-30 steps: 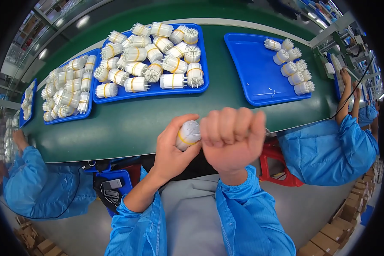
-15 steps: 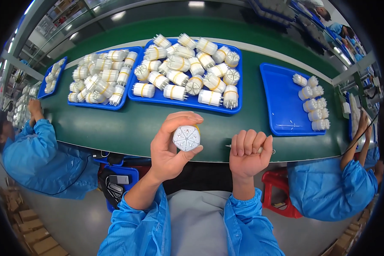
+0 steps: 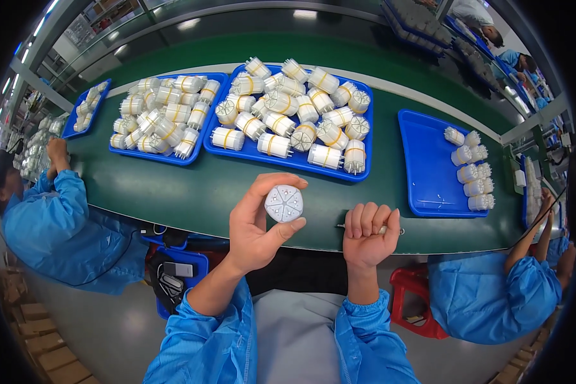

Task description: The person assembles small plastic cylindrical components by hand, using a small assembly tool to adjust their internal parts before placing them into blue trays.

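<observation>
Left hand (image 3: 256, 221) grips a white cylinder (image 3: 284, 203) over the green bench (image 3: 173, 192), end toward its holder | Right hand (image 3: 369, 233) clasps a slim tool (image 3: 383, 230), mostly hidden | Step: apparently checking that end | Next move calls for steady hold

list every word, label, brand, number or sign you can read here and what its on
No text can be read.
White piece in the left hand: no lettering visible.
Blue tray at right: none visible.
Cartons at lower left: too blurred to tell.
</observation>
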`<state>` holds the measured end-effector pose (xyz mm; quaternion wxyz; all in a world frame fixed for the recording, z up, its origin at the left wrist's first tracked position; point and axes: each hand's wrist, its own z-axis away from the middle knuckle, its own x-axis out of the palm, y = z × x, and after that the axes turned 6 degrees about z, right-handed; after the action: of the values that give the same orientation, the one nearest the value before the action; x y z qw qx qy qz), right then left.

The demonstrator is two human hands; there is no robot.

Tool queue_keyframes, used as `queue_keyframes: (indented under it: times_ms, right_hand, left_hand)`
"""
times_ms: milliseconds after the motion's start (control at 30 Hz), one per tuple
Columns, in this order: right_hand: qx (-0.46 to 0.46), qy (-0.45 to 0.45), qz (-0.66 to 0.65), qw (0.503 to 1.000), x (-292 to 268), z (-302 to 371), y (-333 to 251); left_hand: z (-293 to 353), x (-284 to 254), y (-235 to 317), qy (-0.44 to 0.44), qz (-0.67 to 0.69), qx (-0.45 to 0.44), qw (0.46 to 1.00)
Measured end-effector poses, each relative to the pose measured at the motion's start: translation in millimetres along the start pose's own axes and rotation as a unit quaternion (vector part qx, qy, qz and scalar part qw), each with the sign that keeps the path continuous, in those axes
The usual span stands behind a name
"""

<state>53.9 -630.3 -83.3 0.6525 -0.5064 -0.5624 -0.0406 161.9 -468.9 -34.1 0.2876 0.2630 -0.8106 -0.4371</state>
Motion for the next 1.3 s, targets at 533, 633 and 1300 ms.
queue_keyframes:
  times_ms: [533, 633, 1300]
  right_hand:
    - [0.002, -0.006, 0.002, 1.000, 2, 0, 0]
    - [0.000, -0.014, 0.005, 1.000, 3, 1, -1]
    - [-0.001, -0.023, 0.012, 1.000, 2, -1, 0]
  left_hand:
    - [-16, -17, 14, 0.000, -0.089, 0.095, 0.991]
    - [-19, -23, 21, 0.027, -0.080, 0.091, 0.992]
    - [-30, -43, 29, 0.087, -0.101, 0.027, 0.991]
